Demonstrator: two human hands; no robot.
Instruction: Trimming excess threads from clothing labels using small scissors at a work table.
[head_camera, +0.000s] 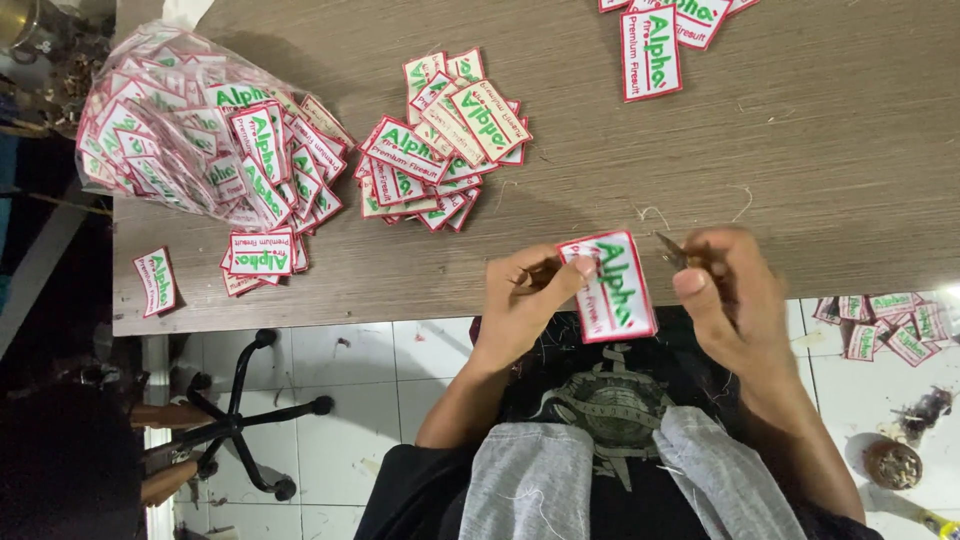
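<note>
While hands (640, 295) hold patch (610, 285), bagged patches (190, 130) nearby

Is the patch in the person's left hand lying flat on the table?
No, the left hand holds the patch up at the table's edge.

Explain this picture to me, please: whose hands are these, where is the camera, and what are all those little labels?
There is no machine here, only a person at work. The one camera sits on the person's head and looks down, so you see their own two hands over a wooden table. The left hand pinches one white cloth patch with a red border and green lettering. The right hand holds a small pair of snips in its grip, tips close to the patch's edge. On the table lie a clear bag full of the same patches and a loose pile beside it. More patches lie on the tiled floor.
</note>
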